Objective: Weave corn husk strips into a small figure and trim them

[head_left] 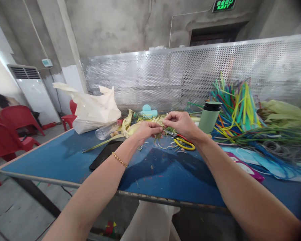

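Observation:
Over the middle of the blue table (150, 174), my left hand (148, 130) and my right hand (182, 124) meet with their fingers pinched together. Between the fingertips is a small green leafy strip (158, 135), partly hidden by the fingers. Just below my right hand lie yellow-handled scissors (184, 144) and a red-handled tool (182, 137). Pale dried husks (127, 124) lie beyond my left wrist, and thin scraps are scattered under both hands. A black flat device (105, 154) rests beside my left forearm.
A white plastic bag (96, 108) and a clear bottle (107, 131) stand on the left. To the right are a green tumbler (209, 118), colourful strips (243, 107), grey-green cords (273, 135) and light-blue masks (268, 160). A perforated metal panel (150, 77) closes off the back.

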Action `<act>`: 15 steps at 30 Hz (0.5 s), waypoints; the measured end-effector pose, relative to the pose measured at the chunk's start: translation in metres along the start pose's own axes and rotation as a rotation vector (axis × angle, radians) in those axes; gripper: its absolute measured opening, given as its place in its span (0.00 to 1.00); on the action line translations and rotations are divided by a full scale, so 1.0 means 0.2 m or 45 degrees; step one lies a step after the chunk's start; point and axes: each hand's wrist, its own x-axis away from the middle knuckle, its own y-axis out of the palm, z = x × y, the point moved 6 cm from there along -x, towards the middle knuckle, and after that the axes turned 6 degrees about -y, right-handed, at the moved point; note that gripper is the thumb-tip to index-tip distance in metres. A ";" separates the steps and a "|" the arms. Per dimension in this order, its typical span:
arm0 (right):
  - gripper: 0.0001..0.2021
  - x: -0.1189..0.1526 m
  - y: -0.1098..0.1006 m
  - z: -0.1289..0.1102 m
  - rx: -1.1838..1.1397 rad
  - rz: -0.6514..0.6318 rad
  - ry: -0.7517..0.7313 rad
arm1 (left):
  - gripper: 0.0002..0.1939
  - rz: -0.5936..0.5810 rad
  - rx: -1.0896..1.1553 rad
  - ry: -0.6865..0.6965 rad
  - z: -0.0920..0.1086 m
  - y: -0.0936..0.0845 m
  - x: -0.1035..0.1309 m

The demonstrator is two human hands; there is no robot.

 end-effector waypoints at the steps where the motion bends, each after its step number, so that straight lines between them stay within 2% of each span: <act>1: 0.08 0.00 0.00 0.00 0.009 -0.009 -0.012 | 0.11 -0.011 0.034 -0.014 -0.01 0.00 0.00; 4: 0.08 0.00 0.01 -0.02 -0.014 -0.047 -0.038 | 0.14 -0.041 0.110 -0.015 -0.02 0.00 -0.01; 8: 0.10 0.01 0.02 -0.04 -0.049 -0.036 -0.014 | 0.12 -0.054 0.130 0.031 -0.02 0.00 -0.01; 15: 0.11 0.00 0.00 -0.03 -0.062 0.025 -0.021 | 0.10 0.046 0.075 0.087 0.00 -0.01 -0.02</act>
